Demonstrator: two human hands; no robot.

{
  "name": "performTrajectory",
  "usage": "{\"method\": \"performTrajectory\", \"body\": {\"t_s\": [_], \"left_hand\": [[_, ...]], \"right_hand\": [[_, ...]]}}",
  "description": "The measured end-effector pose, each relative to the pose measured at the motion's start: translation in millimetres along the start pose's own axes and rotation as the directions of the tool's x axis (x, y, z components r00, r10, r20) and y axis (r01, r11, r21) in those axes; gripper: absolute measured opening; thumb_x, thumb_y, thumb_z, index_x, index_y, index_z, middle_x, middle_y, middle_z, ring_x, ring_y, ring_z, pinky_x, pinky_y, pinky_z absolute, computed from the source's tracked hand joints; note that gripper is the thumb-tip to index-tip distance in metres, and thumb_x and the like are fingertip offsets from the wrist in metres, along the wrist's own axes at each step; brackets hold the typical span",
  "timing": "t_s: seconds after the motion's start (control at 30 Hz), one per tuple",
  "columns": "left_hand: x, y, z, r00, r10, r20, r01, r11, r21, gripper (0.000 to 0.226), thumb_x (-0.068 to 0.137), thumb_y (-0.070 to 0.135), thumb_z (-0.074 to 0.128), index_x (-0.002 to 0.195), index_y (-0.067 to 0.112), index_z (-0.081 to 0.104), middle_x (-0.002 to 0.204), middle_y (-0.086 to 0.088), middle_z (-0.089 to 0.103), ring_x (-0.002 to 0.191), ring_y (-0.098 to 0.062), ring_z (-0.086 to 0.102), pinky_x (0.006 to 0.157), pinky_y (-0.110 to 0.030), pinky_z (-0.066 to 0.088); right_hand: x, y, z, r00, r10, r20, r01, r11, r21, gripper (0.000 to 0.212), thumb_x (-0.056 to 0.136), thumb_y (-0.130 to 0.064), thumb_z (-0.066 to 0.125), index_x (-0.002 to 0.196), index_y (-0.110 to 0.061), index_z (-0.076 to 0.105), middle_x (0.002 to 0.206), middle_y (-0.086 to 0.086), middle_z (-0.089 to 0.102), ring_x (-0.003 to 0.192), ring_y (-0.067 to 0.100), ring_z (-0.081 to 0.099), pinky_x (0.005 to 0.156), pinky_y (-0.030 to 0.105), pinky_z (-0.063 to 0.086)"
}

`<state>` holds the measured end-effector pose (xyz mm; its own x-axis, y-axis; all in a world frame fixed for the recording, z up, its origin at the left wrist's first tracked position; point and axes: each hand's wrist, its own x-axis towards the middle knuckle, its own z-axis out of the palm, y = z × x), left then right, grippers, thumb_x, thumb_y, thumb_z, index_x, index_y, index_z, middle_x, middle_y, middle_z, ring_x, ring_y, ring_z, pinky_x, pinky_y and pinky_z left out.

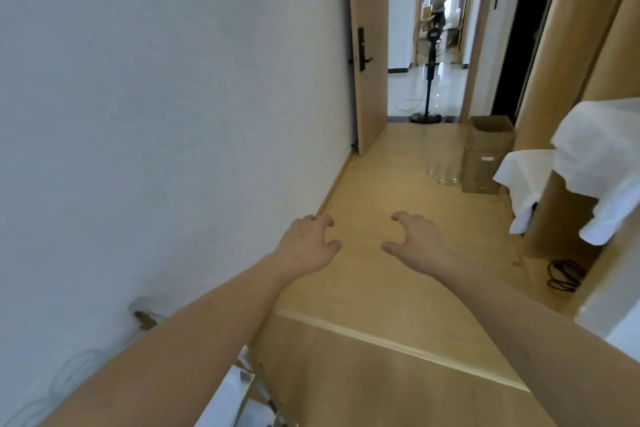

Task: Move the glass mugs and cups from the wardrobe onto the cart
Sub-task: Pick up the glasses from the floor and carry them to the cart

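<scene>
Clear glasses (444, 173): small cluster, upright on the wooden floor, well beyond both hands and to the right of the right hand (417, 243). Further clear glassware (74, 374): blurred, low against the wall, below and left of the left hand (306, 246).

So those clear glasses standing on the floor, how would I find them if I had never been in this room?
Look down the wooden floor toward the open door at the far end. On the right stands a tall cardboard box; the glasses stand in a small cluster at its left foot. They are see-through and low, unlike the brown box beside them.
</scene>
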<state>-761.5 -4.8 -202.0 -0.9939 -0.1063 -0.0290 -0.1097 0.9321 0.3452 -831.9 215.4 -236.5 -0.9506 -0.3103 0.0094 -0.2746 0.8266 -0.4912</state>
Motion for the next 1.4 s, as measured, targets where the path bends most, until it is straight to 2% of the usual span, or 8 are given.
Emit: {"method": "performTrajectory", "body": {"t_s": [0.17,0.3,0.4,0.53,0.7,0.9,1.2,1.4], "left_hand": [[79,48,23,0.995,0.096,-0.015,-0.097,0.995,-0.011,0.053,0.097,0.048,0.058,0.142,0.022,0.050,0.141,-0.009,0.052,0.129,-0.027,0.049,0.104,-0.035,0.043],[133,74,38,0.979,0.203,-0.012,-0.201,0.977,0.069,0.051,0.099,0.045,0.054,0.143,0.020,0.048,0.142,-0.009,0.053,0.130,-0.029,0.047,0.106,-0.042,0.042],[169,90,48,0.980,0.197,-0.010,-0.196,0.980,0.041,0.050,0.100,0.043,0.055,0.143,0.020,0.047,0.143,-0.008,0.051,0.131,-0.029,0.045,0.106,-0.042,0.042],[209,100,62,0.974,0.217,0.062,-0.221,0.973,0.064,0.050,0.099,0.045,0.055,0.143,0.022,0.047,0.143,-0.007,0.051,0.132,-0.029,0.044,0.105,-0.044,0.044],[272,96,69,0.954,0.275,0.117,-0.282,0.958,0.047,0.051,0.100,0.043,0.055,0.144,0.021,0.046,0.144,-0.007,0.050,0.133,-0.030,0.042,0.106,-0.044,0.043],[349,87,51,0.921,0.360,0.148,-0.364,0.932,-0.001,0.050,0.099,0.042,0.056,0.144,0.021,0.047,0.144,-0.008,0.049,0.134,-0.029,0.042,0.106,-0.045,0.044],[455,57,2,0.904,0.412,0.112,-0.410,0.911,-0.045,0.050,0.099,0.042,0.057,0.142,0.021,0.048,0.143,-0.008,0.050,0.133,-0.030,0.042,0.107,-0.045,0.042],[513,57,-1,0.903,0.419,0.099,-0.414,0.908,-0.070,0.049,0.099,0.043,0.057,0.142,0.021,0.048,0.142,-0.008,0.050,0.132,-0.029,0.042,0.107,-0.044,0.042]], "right_hand": [[44,59,-28,0.997,0.068,-0.032,-0.070,0.996,-0.058,0.071,0.089,-0.054,0.066,0.148,-0.023,0.042,0.141,0.009,0.054,0.127,0.029,0.051,0.099,0.038,0.043],[80,88,-49,0.994,0.105,-0.018,-0.106,0.992,-0.068,0.070,0.091,-0.052,0.066,0.149,-0.023,0.040,0.144,0.008,0.051,0.129,0.028,0.049,0.102,0.040,0.044],[102,103,-55,0.992,0.121,0.019,-0.119,0.989,-0.090,0.070,0.092,-0.050,0.066,0.150,-0.022,0.040,0.145,0.008,0.050,0.130,0.028,0.049,0.102,0.040,0.045],[133,117,-53,0.985,0.168,0.031,-0.164,0.981,-0.101,0.070,0.092,-0.052,0.065,0.150,-0.023,0.039,0.145,0.007,0.051,0.131,0.027,0.048,0.104,0.040,0.045],[179,123,-42,0.973,0.232,0.020,-0.229,0.969,-0.089,0.071,0.091,-0.054,0.064,0.149,-0.024,0.039,0.144,0.006,0.051,0.129,0.025,0.049,0.101,0.039,0.047],[246,113,-48,0.948,0.311,-0.064,-0.316,0.945,-0.086,0.072,0.089,-0.056,0.066,0.149,-0.025,0.040,0.144,0.005,0.052,0.127,0.025,0.052,0.099,0.038,0.049],[337,83,-53,0.929,0.353,-0.113,-0.361,0.930,-0.066,0.070,0.090,-0.054,0.067,0.148,-0.024,0.041,0.144,0.004,0.053,0.127,0.024,0.052,0.101,0.039,0.049],[385,98,-54,0.923,0.367,-0.115,-0.373,0.927,-0.043,0.070,0.090,-0.054,0.067,0.148,-0.026,0.041,0.144,0.001,0.052,0.126,0.022,0.053,0.101,0.037,0.049]]}}
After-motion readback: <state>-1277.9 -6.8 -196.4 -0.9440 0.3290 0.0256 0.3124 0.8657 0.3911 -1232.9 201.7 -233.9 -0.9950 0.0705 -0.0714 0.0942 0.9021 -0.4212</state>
